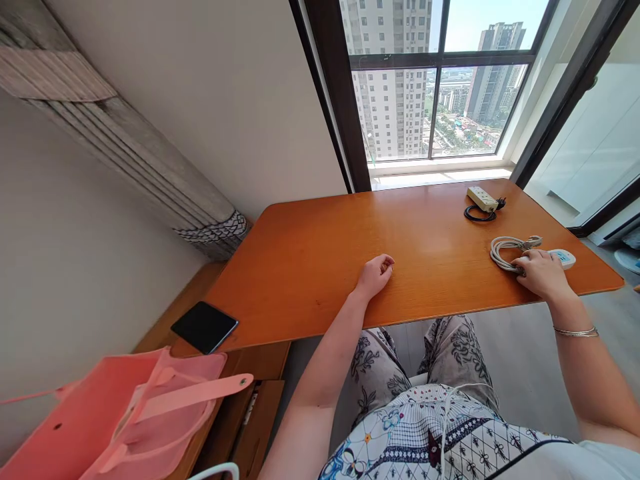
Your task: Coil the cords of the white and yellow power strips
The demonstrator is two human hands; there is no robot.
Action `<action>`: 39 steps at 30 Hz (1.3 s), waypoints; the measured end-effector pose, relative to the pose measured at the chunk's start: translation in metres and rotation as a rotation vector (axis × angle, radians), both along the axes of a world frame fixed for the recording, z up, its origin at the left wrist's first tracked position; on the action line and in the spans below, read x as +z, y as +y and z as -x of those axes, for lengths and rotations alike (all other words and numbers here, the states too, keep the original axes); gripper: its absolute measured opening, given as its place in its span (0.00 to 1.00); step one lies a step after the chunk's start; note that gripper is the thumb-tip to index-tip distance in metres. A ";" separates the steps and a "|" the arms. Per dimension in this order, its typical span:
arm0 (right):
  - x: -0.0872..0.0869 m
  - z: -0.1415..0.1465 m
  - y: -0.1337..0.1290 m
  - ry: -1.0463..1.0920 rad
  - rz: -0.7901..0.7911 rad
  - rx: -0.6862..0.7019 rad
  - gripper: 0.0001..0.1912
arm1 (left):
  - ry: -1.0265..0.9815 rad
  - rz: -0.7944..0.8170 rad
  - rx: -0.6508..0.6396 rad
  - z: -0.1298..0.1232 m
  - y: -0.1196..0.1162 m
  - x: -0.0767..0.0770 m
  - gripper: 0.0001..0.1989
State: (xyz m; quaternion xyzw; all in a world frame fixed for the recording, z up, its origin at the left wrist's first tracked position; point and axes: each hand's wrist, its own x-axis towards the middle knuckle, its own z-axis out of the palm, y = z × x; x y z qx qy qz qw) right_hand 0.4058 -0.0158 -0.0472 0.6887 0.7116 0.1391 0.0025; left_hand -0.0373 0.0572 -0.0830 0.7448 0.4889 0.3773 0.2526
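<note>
My right hand (541, 272) is closed over the near end of a white power strip (564, 258) at the right of the brown table (310, 267). The strip's coiled pale cable (501, 252) lies against the fingers, on their left. Near the table's front edge, at the middle, my left hand (376, 275) rests on its side with the fingers curled in and nothing visible in them. Farther back on the right sits a cream power strip (482, 199) with a black cord (479, 215) looped beside it.
A black tablet (204, 327) lies at the table's left front corner. Below it, a pink bag (165, 407) stands open over a wooden drawer unit (260, 413). A window (440, 100) rises behind the table, and a gray curtain (150, 153) hangs on the left.
</note>
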 end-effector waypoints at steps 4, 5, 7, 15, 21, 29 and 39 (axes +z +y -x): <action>0.002 0.009 -0.003 0.007 -0.064 0.093 0.17 | 0.015 -0.023 -0.019 -0.001 0.001 -0.001 0.06; 0.003 0.015 -0.004 0.020 -0.077 0.121 0.17 | 0.021 -0.027 -0.018 -0.001 0.001 -0.001 0.06; 0.004 0.030 -0.006 0.058 -0.101 0.192 0.16 | 0.032 -0.029 -0.013 -0.001 0.001 -0.001 0.06; 0.007 0.114 -0.005 0.328 -0.226 0.532 0.17 | -0.022 0.020 -0.107 -0.006 -0.007 0.004 0.08; 0.002 0.172 -0.009 0.427 -0.188 0.668 0.18 | -0.077 0.064 -0.219 -0.018 -0.013 0.002 0.11; -0.010 0.206 -0.010 0.441 -0.167 0.724 0.18 | -0.321 0.107 -0.086 -0.029 -0.015 0.000 0.11; -0.015 0.221 -0.012 0.451 -0.271 0.624 0.13 | -0.388 0.087 -0.123 -0.024 -0.010 -0.005 0.09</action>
